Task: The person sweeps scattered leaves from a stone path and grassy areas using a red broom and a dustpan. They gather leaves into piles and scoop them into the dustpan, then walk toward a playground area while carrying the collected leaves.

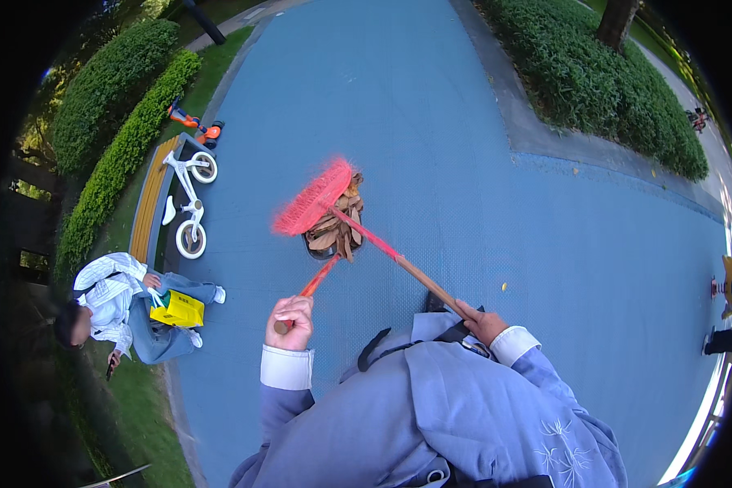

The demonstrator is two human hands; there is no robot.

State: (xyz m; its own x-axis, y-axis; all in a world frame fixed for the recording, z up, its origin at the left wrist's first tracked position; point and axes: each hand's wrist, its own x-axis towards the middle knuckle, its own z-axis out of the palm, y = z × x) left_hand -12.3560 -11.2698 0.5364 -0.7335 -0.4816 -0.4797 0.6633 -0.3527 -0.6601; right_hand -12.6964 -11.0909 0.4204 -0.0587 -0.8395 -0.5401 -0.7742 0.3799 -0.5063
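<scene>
My left hand (291,322) is closed round the short red-and-wood handle of a dustpan (321,254). The dark pan is heaped with dry brown leaves (343,228), which hide most of it. In my right hand (485,324) is the long wooden stick of a broom (311,201) with pink-red bristles. The broom head lies across the upper left of the leaf heap, over or against the pan; its far left end is blurred. Both tools are in front of me over the blue paving.
At the left, a person (130,301) with a yellow bag (177,309) sits by a wooden bench (150,199). A white balance bike (191,199) and an orange scooter (197,124) stand beside it. Hedges (586,73) border the blue path (366,81). A small yellow leaf (504,286) lies right.
</scene>
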